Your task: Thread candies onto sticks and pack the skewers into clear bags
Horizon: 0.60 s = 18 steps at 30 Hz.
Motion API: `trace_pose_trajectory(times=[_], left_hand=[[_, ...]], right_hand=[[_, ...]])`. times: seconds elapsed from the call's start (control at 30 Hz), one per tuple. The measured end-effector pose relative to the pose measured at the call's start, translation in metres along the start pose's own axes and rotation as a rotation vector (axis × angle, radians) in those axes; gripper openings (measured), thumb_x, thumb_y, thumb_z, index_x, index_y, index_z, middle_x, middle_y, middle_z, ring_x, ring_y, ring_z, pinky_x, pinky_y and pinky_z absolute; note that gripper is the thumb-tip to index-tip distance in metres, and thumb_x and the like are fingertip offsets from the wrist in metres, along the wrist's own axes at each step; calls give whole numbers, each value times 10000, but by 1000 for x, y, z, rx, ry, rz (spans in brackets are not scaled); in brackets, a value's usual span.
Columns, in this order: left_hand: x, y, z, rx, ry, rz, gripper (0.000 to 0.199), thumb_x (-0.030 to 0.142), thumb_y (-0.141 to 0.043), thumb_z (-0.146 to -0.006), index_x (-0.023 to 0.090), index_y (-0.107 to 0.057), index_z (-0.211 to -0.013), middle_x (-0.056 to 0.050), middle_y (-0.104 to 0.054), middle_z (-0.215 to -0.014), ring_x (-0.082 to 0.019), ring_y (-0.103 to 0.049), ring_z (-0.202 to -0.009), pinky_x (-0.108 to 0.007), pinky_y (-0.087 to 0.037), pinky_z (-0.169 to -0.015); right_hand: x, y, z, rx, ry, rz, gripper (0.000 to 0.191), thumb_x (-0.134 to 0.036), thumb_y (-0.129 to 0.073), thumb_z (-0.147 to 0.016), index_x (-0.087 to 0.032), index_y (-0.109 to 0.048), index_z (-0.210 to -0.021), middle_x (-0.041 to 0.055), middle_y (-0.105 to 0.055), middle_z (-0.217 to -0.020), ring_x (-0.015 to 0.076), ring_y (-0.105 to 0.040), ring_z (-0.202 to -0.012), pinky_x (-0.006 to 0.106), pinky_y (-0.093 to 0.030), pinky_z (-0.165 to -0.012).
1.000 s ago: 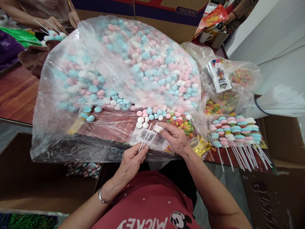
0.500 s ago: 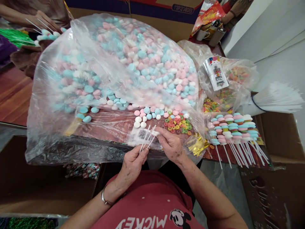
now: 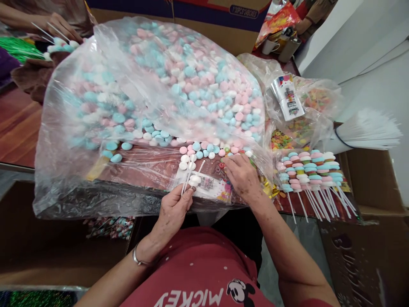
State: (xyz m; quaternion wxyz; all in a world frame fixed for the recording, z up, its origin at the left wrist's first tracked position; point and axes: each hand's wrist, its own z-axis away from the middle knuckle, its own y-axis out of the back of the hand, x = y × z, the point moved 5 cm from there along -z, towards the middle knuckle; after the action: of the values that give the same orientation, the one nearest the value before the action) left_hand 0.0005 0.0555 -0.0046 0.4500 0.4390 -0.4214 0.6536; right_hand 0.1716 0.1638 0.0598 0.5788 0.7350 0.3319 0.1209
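Observation:
My left hand [image 3: 172,209] pinches several thin white sticks [image 3: 186,180] upright near the table's front edge. White marshmallow [image 3: 194,181] is threaded on one of them, just above my fingertips. Over the pile of small coloured gummy rings [image 3: 221,165] lies my right hand [image 3: 243,177], fingers spread and reaching down. It covers most of that pile; whether a ring is between the fingers is hidden. Loose pink, blue and white marshmallows [image 3: 198,154] sit just beyond both hands. A printed plastic packet [image 3: 211,184] lies flat between the hands.
A large clear bag of marshmallows [image 3: 179,85] spreads across the table. To the right are finished-looking candy skewers [image 3: 311,170], a bundle of white sticks [image 3: 367,130] and silver printed packets [image 3: 288,98]. An open carton [image 3: 64,256] stands below left. A co-worker's hand [image 3: 57,27] holds skewers at upper left.
My right hand has left the stick tips and moved right onto the gummy rings. White marshmallow now sits lower on a stick. My left hand has shifted slightly left.

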Motion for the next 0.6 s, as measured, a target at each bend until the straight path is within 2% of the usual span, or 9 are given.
trace_pose_trajectory(times=[0.1,0.17,0.23,0.3,0.4,0.47,0.6], left_hand=[[-5,2,0,16,7,4,296,391,-623,-878,180,-532,-691,69,-363,-530,-68,-282,-474,-200,-204,-414],[-7,3,0,18,7,6,293,381,-616,-884,180,-531,-689,68,-366,-527,-67,-281,-471,-198,-204,-412],[-8,3,-1,6,9,3,295,376,-601,-897,180,-528,-689,66,-371,-528,-67,-280,-471,-197,-205,-412],[-8,4,-1,-8,13,2,300,372,-593,-904,180,-521,-684,64,-373,-529,-67,-277,-470,-197,-204,-411],[-6,3,-2,-8,14,-3,313,368,-593,-902,182,-502,-668,64,-374,-527,-66,-276,-469,-199,-202,-412],[-3,3,-3,-4,11,-7,324,368,-593,-900,183,-490,-655,65,-372,-522,-65,-277,-469,-199,-203,-415],[-1,0,-2,-8,24,13,310,371,-610,-875,183,-492,-658,76,-356,-507,-62,-260,-457,-202,-194,-415]], right_hand=[[3,-9,-3,-139,91,203,226,-155,-481,-950,-147,-707,-949,135,-645,-937,269,-519,-924,379,-456,-837],[2,-11,-3,-149,95,238,210,-133,-489,-943,-154,-693,-897,124,-631,-911,259,-511,-911,351,-439,-803],[2,-8,-3,-110,53,188,219,-130,-478,-951,-165,-681,-877,109,-622,-891,246,-515,-897,332,-432,-790],[1,-6,-5,-78,18,44,214,-143,-470,-963,-175,-676,-915,89,-625,-911,222,-535,-893,314,-435,-805],[-4,-9,-8,-136,24,-164,198,-140,-488,-956,-182,-672,-1016,65,-638,-964,190,-566,-910,289,-441,-839],[-6,-16,-11,-230,4,-146,215,-100,-494,-933,-167,-683,-1010,70,-641,-947,194,-567,-903,286,-436,-812],[-10,-23,-15,-366,-49,30,220,-83,-486,-924,-153,-695,-925,90,-626,-921,205,-544,-877,288,-400,-743]])
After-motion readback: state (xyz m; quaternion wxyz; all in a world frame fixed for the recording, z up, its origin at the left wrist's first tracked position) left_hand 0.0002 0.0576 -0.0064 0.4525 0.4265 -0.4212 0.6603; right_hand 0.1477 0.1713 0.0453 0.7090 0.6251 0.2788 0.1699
